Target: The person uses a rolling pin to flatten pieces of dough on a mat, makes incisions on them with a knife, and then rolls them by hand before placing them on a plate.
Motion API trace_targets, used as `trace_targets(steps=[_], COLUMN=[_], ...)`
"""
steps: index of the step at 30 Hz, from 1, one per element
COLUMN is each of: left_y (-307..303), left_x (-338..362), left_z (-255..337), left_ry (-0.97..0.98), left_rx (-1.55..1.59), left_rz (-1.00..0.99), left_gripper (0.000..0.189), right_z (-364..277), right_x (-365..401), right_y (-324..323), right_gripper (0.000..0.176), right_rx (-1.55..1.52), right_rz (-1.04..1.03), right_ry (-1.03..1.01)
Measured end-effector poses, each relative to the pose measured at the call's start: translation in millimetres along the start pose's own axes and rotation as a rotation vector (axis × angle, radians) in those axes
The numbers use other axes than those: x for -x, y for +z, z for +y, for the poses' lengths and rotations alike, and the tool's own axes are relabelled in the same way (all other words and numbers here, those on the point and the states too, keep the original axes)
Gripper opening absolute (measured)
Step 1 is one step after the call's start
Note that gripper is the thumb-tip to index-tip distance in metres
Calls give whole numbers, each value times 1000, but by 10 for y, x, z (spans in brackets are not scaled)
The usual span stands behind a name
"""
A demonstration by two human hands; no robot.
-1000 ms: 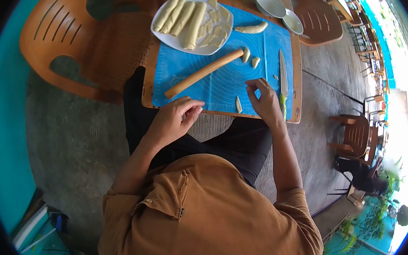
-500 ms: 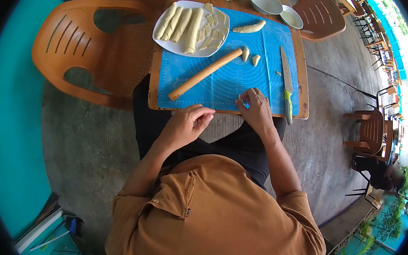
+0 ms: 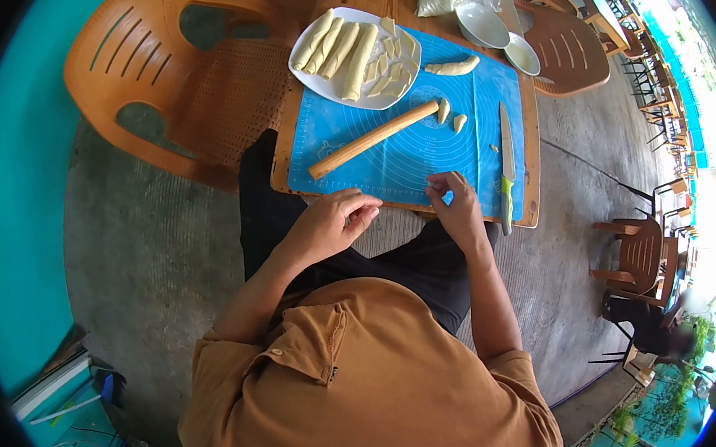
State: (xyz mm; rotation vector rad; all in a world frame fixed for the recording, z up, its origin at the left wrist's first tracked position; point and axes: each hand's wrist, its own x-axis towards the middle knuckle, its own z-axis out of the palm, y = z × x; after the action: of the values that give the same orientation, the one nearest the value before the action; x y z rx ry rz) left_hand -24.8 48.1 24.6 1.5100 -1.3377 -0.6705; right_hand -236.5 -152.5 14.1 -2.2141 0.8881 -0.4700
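My left hand (image 3: pixel 332 226) hovers near the table's front edge, fingers loosely bent, with a gap between thumb and fingers and nothing visible in it. Over the mat's front edge, my right hand (image 3: pixel 460 210) has thumb and fingertips pinched together; a tiny pale bit shows there, too small to name. Ahead lies a blue silicone mat (image 3: pixel 405 164) with a wooden rolling pin (image 3: pixel 373 140) lying slanted on it. Two small dough pieces (image 3: pixel 459 123) sit beside the pin's far end. Farther back is a longer dough roll (image 3: pixel 452 66). A knife (image 3: pixel 506 164) lies at the right.
A white plate (image 3: pixel 302 79) at the back left holds several dough rolls (image 3: pixel 360 62) and flat cut pieces. Bowls (image 3: pixel 483 27) and a plastic bag (image 3: pixel 434 4) stand at the far right. An orange chair (image 3: pixel 209 86) is at left. A person (image 3: pixel 636 317) sits far right.
The view has shifted slightly, so the table and its things appear lower and farther right. Both hands keep nearly the same pose; the dough, pin and knife stay put on the mat.
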Motion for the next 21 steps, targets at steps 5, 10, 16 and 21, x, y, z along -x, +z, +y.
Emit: trace_targets(steps=[5,10,16,21], left_y=[-163,-302,-479,-438], left_x=[-139,-658,-1465,-1925], left_z=[39,-242,-582,-666], left_ry=[-29,-61,-48,-194], left_rx=[-62,-276,-671,-943], left_rz=[24,316,429,283], left_gripper=[19,17,29,43], right_z=[8,-96,9,71], right_x=[47,90,121,195], right_y=[-116,-169,-177,-219], right_gripper=[20,18,20,19], right_rx=[41,-79,-291,-319], right_rz=[57,81,115,157], right_ry=[-117,5,69,69])
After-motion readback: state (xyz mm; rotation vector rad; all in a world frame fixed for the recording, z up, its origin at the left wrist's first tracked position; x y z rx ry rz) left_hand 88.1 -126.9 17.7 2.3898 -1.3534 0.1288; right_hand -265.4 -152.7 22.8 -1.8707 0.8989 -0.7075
